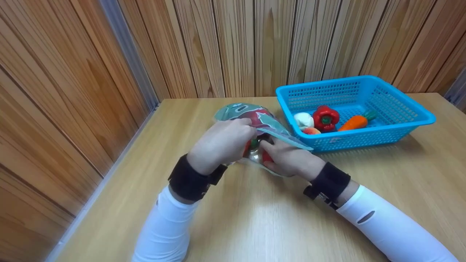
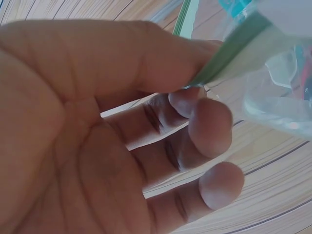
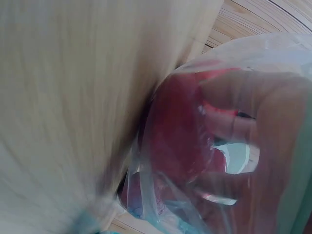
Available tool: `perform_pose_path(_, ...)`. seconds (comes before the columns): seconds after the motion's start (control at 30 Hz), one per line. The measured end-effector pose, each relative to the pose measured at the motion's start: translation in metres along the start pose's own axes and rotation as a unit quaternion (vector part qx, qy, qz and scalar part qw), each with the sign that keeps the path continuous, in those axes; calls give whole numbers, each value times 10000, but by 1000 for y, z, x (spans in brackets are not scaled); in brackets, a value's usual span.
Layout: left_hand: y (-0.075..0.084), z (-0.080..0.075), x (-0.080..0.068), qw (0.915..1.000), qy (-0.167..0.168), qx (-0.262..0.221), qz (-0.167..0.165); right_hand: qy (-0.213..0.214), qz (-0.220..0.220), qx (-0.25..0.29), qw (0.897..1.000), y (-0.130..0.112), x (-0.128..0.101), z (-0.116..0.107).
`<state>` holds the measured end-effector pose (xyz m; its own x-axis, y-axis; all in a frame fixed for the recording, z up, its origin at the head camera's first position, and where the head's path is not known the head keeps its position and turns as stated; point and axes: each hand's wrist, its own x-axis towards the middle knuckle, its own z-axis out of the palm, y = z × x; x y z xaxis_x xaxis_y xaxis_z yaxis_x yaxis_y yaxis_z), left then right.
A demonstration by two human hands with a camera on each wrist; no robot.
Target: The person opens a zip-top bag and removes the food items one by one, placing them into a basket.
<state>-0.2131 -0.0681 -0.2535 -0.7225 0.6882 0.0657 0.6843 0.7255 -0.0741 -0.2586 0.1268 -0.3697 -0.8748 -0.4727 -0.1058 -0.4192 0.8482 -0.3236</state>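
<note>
Thumb and forefinger of my left hand (image 1: 226, 142) pinch the green-edged rim of a clear zip bag (image 1: 269, 125) with a printed front; its other fingers lie loosely bent in the left wrist view. My right hand (image 1: 291, 159) reaches inside the bag's mouth. Through the plastic in the right wrist view, its fingers curl against a smooth red rounded thing (image 3: 178, 129), like a fruit or vegetable. More red and green shows in the bag's opening in the head view, partly hidden by the hands.
A blue plastic basket (image 1: 364, 136) stands right of the bag, close beside it. In it lie a red bell pepper (image 1: 326, 119), a carrot (image 1: 354, 123), a white bulb-like vegetable (image 1: 303, 120) and a peach-coloured round piece (image 1: 311, 130). Wood-panelled walls border the table (image 1: 255, 218) behind and left.
</note>
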Motion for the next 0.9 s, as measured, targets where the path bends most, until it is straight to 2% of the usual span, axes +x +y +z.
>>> perform_pose_path(0.03, 0, 0, 0, 10000, 0, -15, 1, 158, -295, -706, 9969, 0, -1, 1)
perform_pose_path(0.07, 0, 0, 0, 10000, 7, -35, 4, 154, -313, -733, 9967, -1, -2, 1)
perform_pose_path(0.1, 0, 0, 0, 10000, 19, -32, 21, 285, -501, -1321, 9896, -1, -2, 1)
perform_pose_path(0.27, -1, 0, 1, 9999, 16, -103, 84, 0, -107, -1300, 9915, -2, -6, 1)
perform_pose_path(0.37, -1, -1, 2, 9999, -13, -152, 75, -59, -94, -1232, 9923, -1, -7, 0)
perform_pose_path(0.53, -1, -1, 1, 9999, -89, -136, 13, 106, -332, -742, 9966, -1, -8, -5)
perform_pose_path(0.67, -2, -1, 0, 10000, -24, -88, 6, 273, -484, -481, 9973, -5, -6, -8)
perform_pose_path(0.9, -2, -1, -1, 9999, 63, -72, 42, 581, -1142, -714, 9892, -8, 0, -4)
